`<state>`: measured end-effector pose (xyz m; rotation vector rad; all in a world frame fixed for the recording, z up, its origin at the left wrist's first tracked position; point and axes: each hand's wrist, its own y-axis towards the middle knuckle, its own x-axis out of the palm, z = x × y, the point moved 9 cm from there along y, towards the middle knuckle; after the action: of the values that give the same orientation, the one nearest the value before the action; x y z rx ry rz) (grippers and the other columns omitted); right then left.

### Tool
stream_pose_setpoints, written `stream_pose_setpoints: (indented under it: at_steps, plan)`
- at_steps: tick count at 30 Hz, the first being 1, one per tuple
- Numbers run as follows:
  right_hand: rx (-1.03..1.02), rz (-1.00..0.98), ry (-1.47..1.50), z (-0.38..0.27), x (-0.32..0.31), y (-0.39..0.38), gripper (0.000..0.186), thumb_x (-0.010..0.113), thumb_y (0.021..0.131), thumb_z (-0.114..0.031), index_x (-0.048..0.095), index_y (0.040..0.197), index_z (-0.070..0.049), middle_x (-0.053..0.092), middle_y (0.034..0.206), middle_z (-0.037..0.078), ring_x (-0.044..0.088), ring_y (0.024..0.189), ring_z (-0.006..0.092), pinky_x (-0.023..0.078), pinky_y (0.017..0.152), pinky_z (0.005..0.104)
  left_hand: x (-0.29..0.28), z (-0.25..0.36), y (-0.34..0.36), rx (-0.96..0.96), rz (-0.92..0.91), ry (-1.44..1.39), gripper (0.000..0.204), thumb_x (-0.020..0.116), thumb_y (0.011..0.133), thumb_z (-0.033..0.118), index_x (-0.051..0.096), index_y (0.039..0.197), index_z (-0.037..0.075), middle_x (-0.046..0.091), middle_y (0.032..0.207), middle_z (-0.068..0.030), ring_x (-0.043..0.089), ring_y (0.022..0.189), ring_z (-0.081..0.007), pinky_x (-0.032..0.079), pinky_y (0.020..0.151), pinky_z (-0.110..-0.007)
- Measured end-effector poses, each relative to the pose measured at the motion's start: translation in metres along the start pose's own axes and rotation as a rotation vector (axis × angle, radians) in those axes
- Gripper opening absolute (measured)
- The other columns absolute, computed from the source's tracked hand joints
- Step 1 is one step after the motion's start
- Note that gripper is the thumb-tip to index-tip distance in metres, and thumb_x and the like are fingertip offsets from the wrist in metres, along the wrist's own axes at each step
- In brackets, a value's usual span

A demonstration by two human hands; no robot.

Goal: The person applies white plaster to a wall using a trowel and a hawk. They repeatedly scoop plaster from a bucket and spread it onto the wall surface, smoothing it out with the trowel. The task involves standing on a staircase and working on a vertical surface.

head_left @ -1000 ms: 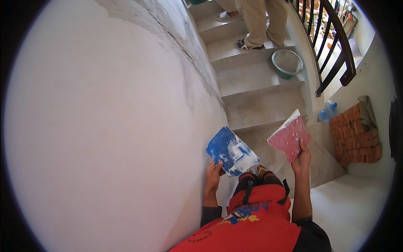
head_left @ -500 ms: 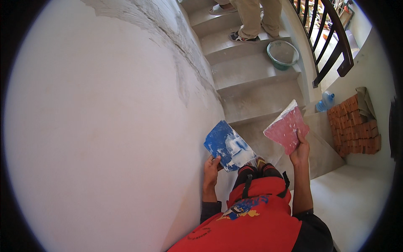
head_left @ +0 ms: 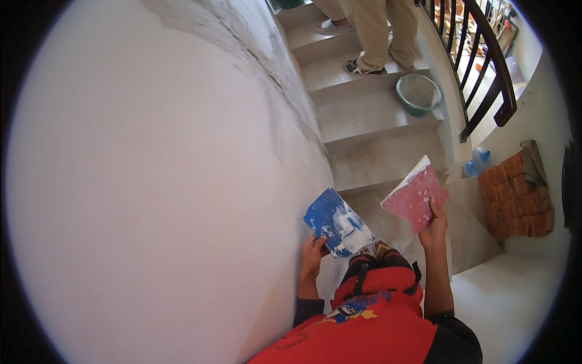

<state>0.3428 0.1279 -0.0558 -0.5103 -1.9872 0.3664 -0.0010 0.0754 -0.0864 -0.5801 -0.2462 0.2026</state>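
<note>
My left hand (head_left: 313, 253) grips the lower left edge of a blue plastering board (head_left: 326, 213), thumb on top. White filler is smeared over the board's right half. Over on the right, my right hand (head_left: 433, 225) is closed round the lower edge of a red plastic plastering spreader (head_left: 418, 197), held up with its long edge coated in white. The two tools are apart, both in front of my body. Left of the board rises a white wall (head_left: 170, 200), with a grey, rough streak (head_left: 260, 67) running down its upper part.
Stairs (head_left: 382, 156) climb ahead. Another person's legs (head_left: 368, 33) stand on the upper steps, near a green basin (head_left: 418, 96). A dark railing (head_left: 485, 67) curves along the right. Beside the lower steps are a clear bottle (head_left: 478, 162) and a brown woven mat (head_left: 515, 197).
The whole view has shifted, so the stairs, basin and tools sit slightly lower and further right. Both hands keep hold of the same tools.
</note>
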Motion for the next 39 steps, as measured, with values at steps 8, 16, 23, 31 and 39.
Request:
stream_pose_setpoints:
  at_steps: [8, 16, 23, 31, 39]
  plan:
    - [-0.098, -0.046, -0.242, -0.017, 0.032, 0.016, 0.032, 0.054, 0.089, -0.017, 0.05, 0.117, -0.003, 0.058, 0.109, 0.007, 0.056, 0.099, 0.0185, 0.044, 0.089, 0.0336, 0.007, 0.004, -0.006, 0.006, -0.006, -0.04, 0.025, 0.052, 0.087, 0.014, 0.055, 0.108, 0.001, 0.064, 0.098, -0.0096, 0.063, 0.085, -0.0209, 0.052, 0.078, -0.037]
    - [-0.137, -0.228, -0.375, -0.006, 0.135, 0.068, 0.027, 0.057, 0.088, -0.016, 0.054, 0.111, -0.003, 0.062, 0.099, 0.005, 0.059, 0.087, 0.0132, 0.047, 0.078, 0.028, 0.008, 0.012, -0.016, -0.031, 0.042, -0.04, 0.024, 0.052, 0.088, 0.017, 0.055, 0.106, 0.002, 0.062, 0.098, -0.0089, 0.062, 0.086, -0.0196, 0.051, 0.078, -0.036]
    - [-0.19, -0.577, -0.403, 0.01, 0.288, 0.044, 0.03, 0.058, 0.086, -0.013, 0.055, 0.112, 0.002, 0.061, 0.102, 0.007, 0.057, 0.091, 0.0113, 0.044, 0.08, 0.0249, 0.016, 0.034, -0.053, 0.059, 0.095, -0.186, 0.028, 0.051, 0.088, 0.018, 0.053, 0.11, 0.001, 0.061, 0.105, -0.0091, 0.059, 0.093, -0.0209, 0.047, 0.083, -0.039]
    - [-0.97, -0.887, -0.851, 0.034, 0.415, 0.01, 0.029, 0.054, 0.087, -0.014, 0.057, 0.112, -0.002, 0.062, 0.103, 0.017, 0.061, 0.09, 0.0309, 0.046, 0.079, 0.0344, 0.04, 0.004, -0.045, 0.156, 0.15, -0.309, 0.024, 0.052, 0.088, 0.017, 0.055, 0.108, 0.003, 0.062, 0.099, -0.007, 0.06, 0.087, -0.0183, 0.048, 0.08, -0.035]
    - [-1.217, -0.898, -0.762, 0.087, 0.464, 0.007, 0.029, 0.053, 0.083, -0.003, 0.057, 0.111, -0.006, 0.06, 0.1, 0.016, 0.059, 0.087, 0.0346, 0.048, 0.074, 0.0391, 0.049, -0.007, -0.051, 0.14, 0.227, -0.361, 0.019, 0.053, 0.087, 0.014, 0.057, 0.104, 0.005, 0.064, 0.094, -0.0053, 0.061, 0.082, -0.0168, 0.049, 0.074, -0.032]
